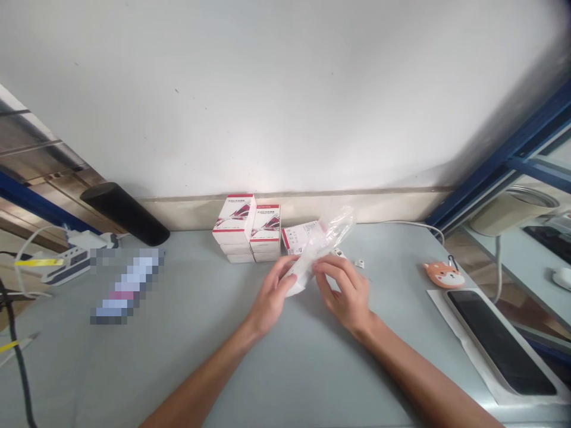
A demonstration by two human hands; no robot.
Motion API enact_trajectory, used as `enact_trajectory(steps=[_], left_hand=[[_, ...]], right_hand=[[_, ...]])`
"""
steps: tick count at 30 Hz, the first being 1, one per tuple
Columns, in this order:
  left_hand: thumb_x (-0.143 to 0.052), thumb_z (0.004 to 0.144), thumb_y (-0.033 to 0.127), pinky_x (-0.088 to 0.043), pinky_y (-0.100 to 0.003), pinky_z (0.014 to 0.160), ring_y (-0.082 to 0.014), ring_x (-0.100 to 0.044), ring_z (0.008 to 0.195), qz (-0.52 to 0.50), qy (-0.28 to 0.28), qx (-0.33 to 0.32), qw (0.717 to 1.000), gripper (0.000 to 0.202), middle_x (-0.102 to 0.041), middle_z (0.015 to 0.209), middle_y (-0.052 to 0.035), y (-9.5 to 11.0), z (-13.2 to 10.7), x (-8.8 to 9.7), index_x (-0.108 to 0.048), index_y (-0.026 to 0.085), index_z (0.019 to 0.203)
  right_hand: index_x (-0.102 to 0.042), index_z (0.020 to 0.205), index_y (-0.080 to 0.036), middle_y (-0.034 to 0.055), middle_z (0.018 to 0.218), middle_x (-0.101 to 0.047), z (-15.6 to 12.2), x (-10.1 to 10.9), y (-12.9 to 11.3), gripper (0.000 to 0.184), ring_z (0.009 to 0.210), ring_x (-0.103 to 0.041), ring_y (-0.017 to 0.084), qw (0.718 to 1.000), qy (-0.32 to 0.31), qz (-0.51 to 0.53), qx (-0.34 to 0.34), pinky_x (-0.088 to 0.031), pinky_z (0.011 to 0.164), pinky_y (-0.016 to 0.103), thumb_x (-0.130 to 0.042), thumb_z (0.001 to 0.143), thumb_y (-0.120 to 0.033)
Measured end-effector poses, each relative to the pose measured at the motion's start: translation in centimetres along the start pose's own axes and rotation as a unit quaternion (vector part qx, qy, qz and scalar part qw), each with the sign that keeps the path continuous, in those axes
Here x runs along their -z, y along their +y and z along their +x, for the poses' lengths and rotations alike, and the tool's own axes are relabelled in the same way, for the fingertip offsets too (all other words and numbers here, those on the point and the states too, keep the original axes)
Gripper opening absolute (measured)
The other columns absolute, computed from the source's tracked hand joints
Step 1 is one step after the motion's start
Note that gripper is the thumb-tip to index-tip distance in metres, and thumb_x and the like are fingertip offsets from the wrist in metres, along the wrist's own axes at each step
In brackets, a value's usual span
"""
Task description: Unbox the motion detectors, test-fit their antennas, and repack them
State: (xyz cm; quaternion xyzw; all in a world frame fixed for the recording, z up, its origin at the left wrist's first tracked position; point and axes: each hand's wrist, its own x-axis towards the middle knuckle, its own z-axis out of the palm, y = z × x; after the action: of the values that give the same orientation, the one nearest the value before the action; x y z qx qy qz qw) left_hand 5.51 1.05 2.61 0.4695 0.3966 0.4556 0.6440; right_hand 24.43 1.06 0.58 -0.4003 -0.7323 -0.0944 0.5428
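Between my two hands, over the middle of the grey table, is a clear plastic bag (332, 232) with a white object (300, 274) in its lower end; its exact kind is hidden by the film. My left hand (270, 291) grips the bagged object from the left, thumb on top. On the other side, the fingers of my right hand (345, 288) pinch the film at the bag's right edge. Just behind the bag lies a white and red box (294, 236), partly covered by it. Small white parts (359, 263) rest beyond my right hand.
Stacked white and red boxes (234, 223) stand against the wall. On the left are a black cylinder (127, 214), a power strip (71, 264) and a blurred-out item (129, 288). To the right lie an orange animal-face case (444, 274) and a phone (499, 339) on white paper.
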Motion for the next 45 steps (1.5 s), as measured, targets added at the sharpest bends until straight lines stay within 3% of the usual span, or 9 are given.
enact_trajectory(steps=[3, 7, 14, 18, 20, 25, 29, 40, 45], left_hand=[[-0.067, 0.095, 0.035, -0.05, -0.038, 0.088, -0.0247, -0.068, 0.094, -0.123, 0.001, 0.057, 0.991, 0.037, -0.075, 0.105, -0.0054, 0.3, 0.2, 0.1, -0.065, 0.025, 0.13], [-0.06, 0.096, 0.03, -0.051, -0.037, 0.083, -0.0232, -0.067, 0.092, -0.267, -0.022, 0.098, 0.959, 0.031, -0.073, 0.11, -0.0079, 1.3, 0.1, -0.5, -0.066, 0.02, 0.125], [-0.06, 0.098, 0.035, -0.052, -0.04, 0.083, -0.025, -0.07, 0.088, -0.306, -0.021, 0.125, 0.944, 0.03, -0.074, 0.107, -0.0125, 1.2, 0.2, -0.3, -0.071, 0.014, 0.117], [-0.06, 0.101, 0.045, -0.052, -0.039, 0.079, -0.0241, -0.07, 0.087, -0.231, -0.025, 0.071, 0.97, 0.035, -0.074, 0.116, -0.0123, 0.8, 0.3, 0.1, -0.066, 0.018, 0.124], [-0.065, 0.099, 0.047, -0.051, -0.038, 0.078, -0.0238, -0.071, 0.085, -0.19, -0.028, 0.047, 0.98, 0.035, -0.074, 0.116, -0.0113, 0.7, 0.4, 0.1, -0.064, 0.021, 0.122], [-0.074, 0.094, 0.047, -0.051, -0.035, 0.082, -0.0229, -0.068, 0.092, -0.071, -0.004, -0.01, 0.997, 0.034, -0.073, 0.111, -0.0078, 0.0, 0.7, 0.3, -0.064, 0.022, 0.113], [-0.071, 0.097, 0.045, -0.047, -0.03, 0.088, -0.0222, -0.063, 0.106, 0.039, 0.012, -0.06, 0.997, 0.031, -0.07, 0.115, -0.0063, -0.6, 0.9, 0.6, -0.068, 0.023, 0.118], [-0.069, 0.098, 0.038, -0.043, -0.043, 0.117, -0.0314, -0.057, 0.14, 0.058, -0.041, -0.06, 0.996, 0.044, -0.06, 0.153, -0.0096, -1.6, 2.3, 2.6, -0.064, 0.027, 0.14], [-0.065, 0.101, 0.038, -0.041, -0.044, 0.121, -0.0298, -0.052, 0.146, 0.199, -0.067, -0.114, 0.971, 0.057, -0.055, 0.158, -0.0093, -1.4, 2.0, 3.0, -0.049, 0.03, 0.155]], right_hand=[[-0.064, 0.119, -0.03, 0.0037, 0.101, -0.077, 0.0, 0.0, 0.0, 0.042, 0.091, -0.076, 0.018, 1.0, -0.007, 0.01, 0.01, -0.062, 0.076, 0.031, -0.062, 0.091, 0.002], [-0.064, 0.117, -0.03, 0.0036, 0.1, -0.076, -0.2, -0.1, -0.2, 0.045, 0.093, -0.076, 0.019, 0.999, -0.016, 0.033, 0.014, -0.061, 0.076, 0.031, -0.056, 0.09, 0.005], [-0.063, 0.115, -0.027, 0.0052, 0.101, -0.073, -0.2, -0.2, -0.7, 0.034, 0.086, -0.072, 0.018, 0.99, -0.038, 0.106, -0.088, -0.06, 0.072, 0.033, -0.055, 0.095, -0.002], [-0.06, 0.11, -0.027, 0.0034, 0.1, -0.068, 0.2, -0.3, -1.4, 0.01, 0.09, -0.071, 0.019, 0.922, -0.026, 0.243, -0.301, -0.061, 0.072, 0.033, -0.061, 0.101, -0.027], [-0.055, 0.113, -0.028, 0.0031, 0.105, -0.066, 0.5, -0.4, -1.5, 0.019, 0.084, -0.071, 0.018, 0.867, -0.024, 0.299, -0.397, -0.061, 0.067, 0.032, -0.063, 0.101, -0.04], [-0.061, 0.125, -0.024, 0.01, 0.116, -0.071, 1.4, 0.1, -0.9, 0.041, 0.096, -0.073, 0.023, 0.76, -0.21, 0.422, -0.448, -0.064, 0.086, 0.042, -0.053, 0.104, -0.058], [-0.064, 0.131, -0.025, 0.0103, 0.131, -0.07, 1.3, 0.5, 0.4, 0.043, 0.117, -0.069, 0.026, 0.762, -0.215, 0.435, -0.428, -0.056, 0.106, 0.047, -0.061, 0.101, -0.056], [-0.063, 0.119, -0.024, 0.0071, 0.119, -0.074, 1.4, 1.4, 1.9, 0.034, 0.105, -0.068, 0.024, 0.853, -0.286, 0.249, -0.359, -0.056, 0.095, 0.043, -0.064, 0.099, -0.052], [-0.061, 0.126, -0.027, 0.0077, 0.127, -0.07, 1.3, 1.6, 2.4, 0.037, 0.114, -0.065, 0.027, 0.853, -0.354, 0.185, -0.336, -0.051, 0.098, 0.043, -0.065, 0.098, -0.051]])
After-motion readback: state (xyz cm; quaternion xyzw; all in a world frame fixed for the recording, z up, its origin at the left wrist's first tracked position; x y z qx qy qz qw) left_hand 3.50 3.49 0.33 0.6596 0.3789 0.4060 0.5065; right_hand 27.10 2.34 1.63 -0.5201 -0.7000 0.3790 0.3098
